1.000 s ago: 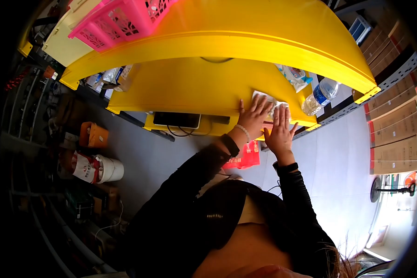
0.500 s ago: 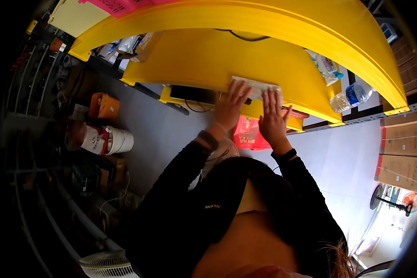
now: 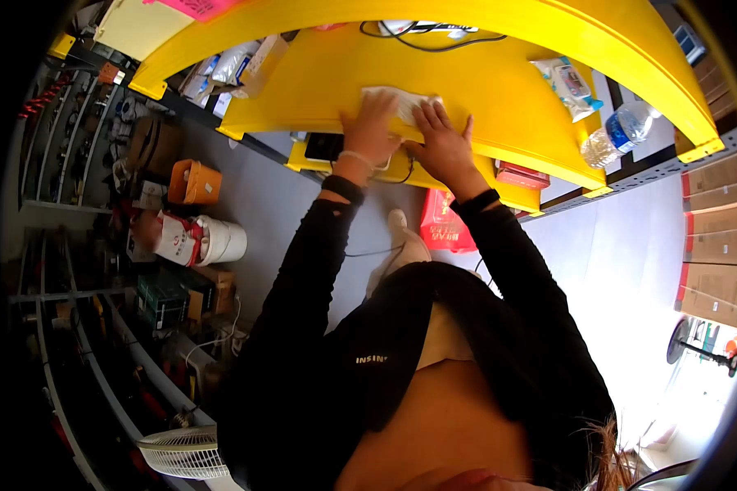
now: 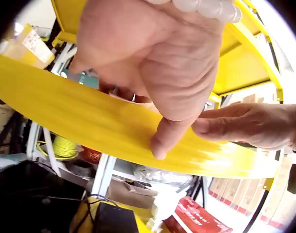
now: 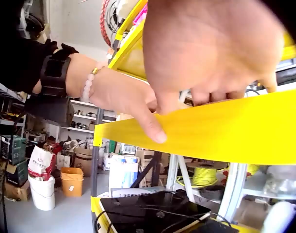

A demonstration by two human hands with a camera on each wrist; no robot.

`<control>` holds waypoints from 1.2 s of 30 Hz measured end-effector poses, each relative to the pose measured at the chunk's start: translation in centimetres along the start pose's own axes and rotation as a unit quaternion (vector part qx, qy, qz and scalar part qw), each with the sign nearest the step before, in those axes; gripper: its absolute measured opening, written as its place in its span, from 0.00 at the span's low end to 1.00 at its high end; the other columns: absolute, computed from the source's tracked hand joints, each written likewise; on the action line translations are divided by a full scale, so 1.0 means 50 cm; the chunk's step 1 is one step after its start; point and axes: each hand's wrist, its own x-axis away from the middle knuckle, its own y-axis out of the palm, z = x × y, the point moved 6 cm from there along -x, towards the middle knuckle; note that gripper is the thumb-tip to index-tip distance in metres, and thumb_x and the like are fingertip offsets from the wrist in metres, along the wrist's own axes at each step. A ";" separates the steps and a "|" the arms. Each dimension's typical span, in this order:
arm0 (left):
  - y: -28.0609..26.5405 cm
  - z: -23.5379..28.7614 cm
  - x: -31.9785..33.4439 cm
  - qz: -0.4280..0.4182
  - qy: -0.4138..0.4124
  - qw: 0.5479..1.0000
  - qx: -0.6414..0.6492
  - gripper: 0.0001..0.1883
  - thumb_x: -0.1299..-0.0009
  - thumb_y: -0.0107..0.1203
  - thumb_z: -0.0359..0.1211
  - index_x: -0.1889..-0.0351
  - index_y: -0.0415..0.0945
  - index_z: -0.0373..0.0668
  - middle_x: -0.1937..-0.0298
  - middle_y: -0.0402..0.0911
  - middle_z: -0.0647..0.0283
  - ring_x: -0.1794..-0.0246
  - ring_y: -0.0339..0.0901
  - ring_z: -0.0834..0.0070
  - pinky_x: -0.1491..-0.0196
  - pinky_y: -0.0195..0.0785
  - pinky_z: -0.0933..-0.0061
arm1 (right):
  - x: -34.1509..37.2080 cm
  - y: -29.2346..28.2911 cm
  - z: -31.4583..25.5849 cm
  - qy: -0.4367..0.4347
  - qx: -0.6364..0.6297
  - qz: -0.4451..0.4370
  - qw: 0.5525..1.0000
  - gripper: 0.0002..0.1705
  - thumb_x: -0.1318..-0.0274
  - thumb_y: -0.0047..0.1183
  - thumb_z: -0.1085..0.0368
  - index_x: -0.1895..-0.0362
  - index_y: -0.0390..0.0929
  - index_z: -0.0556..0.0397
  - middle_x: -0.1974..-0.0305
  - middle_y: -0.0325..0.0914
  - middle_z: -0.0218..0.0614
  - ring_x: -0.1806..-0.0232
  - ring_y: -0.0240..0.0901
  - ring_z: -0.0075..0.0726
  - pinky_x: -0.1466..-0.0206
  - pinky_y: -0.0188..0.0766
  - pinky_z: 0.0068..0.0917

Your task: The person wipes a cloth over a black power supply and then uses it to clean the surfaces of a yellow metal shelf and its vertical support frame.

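Observation:
A folded white cloth (image 3: 406, 105) lies on the yellow shelf (image 3: 327, 98) near its front edge. My left hand (image 3: 372, 135), slightly blurred and wearing a beaded bracelet, presses the cloth's left part. Beside it, my right hand (image 3: 445, 151) rests its straight fingers on the cloth's right end, thumb stretched toward the left hand. In the left wrist view, the left palm (image 4: 152, 58) hangs over the shelf's front lip, with the right hand (image 4: 254, 125) close by. The right wrist view shows the right palm (image 5: 211, 48) above that same lip; its fingertips are partly hidden.
A wipes packet (image 3: 567, 86) and a water bottle (image 3: 618, 135) lie at the shelf's right end. Black cables (image 3: 434, 47) are at the back; small packages (image 3: 236, 65) stand left. Below are a red box (image 3: 522, 175) and a red bag (image 3: 446, 222).
Both hands have slid the white cloth leftward along the shelf and then farther back from the edge. The head view has shifted, bringing cables at the shelf's back into sight.

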 end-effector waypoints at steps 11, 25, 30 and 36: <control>-0.188 0.346 0.056 0.320 0.326 0.854 0.249 0.14 0.35 0.51 0.23 0.54 0.82 0.41 0.49 0.82 0.54 0.45 0.79 0.60 0.50 0.74 0.63 | 0.192 -0.369 0.158 0.028 -0.052 0.318 0.946 0.16 0.44 0.52 0.76 0.53 0.83 0.48 0.52 0.82 0.41 0.46 0.78 0.37 0.37 0.67 0.41; -0.337 0.331 -0.036 0.430 0.180 0.885 -0.019 0.28 0.33 0.50 0.31 0.34 0.69 0.64 0.27 0.63 0.73 0.24 0.54 0.73 0.31 0.17 0.30 | 0.031 -0.453 0.037 0.000 0.133 0.406 0.904 0.33 0.42 0.52 0.58 0.31 0.64 0.25 0.24 0.49 0.38 0.22 0.41 0.50 0.30 0.27 0.73; -0.305 0.174 -0.041 0.429 0.068 0.897 -0.076 0.36 0.37 0.55 0.36 0.27 0.59 0.56 0.22 0.49 0.57 0.21 0.42 0.54 0.33 0.18 0.24 | -0.054 -0.395 -0.071 -0.028 0.140 0.307 0.941 0.37 0.42 0.52 0.51 0.27 0.57 0.29 0.24 0.50 0.28 0.22 0.40 0.43 0.35 0.24 0.82; -0.339 0.157 -0.023 0.403 -0.004 0.915 0.008 0.45 0.35 0.55 0.41 0.23 0.43 0.45 0.20 0.35 0.48 0.21 0.28 0.45 0.36 0.23 0.19 | -0.076 -0.403 -0.132 -0.087 0.175 0.330 0.924 0.38 0.43 0.52 0.54 0.27 0.58 0.28 0.26 0.52 0.17 0.23 0.45 0.32 0.38 0.36 0.81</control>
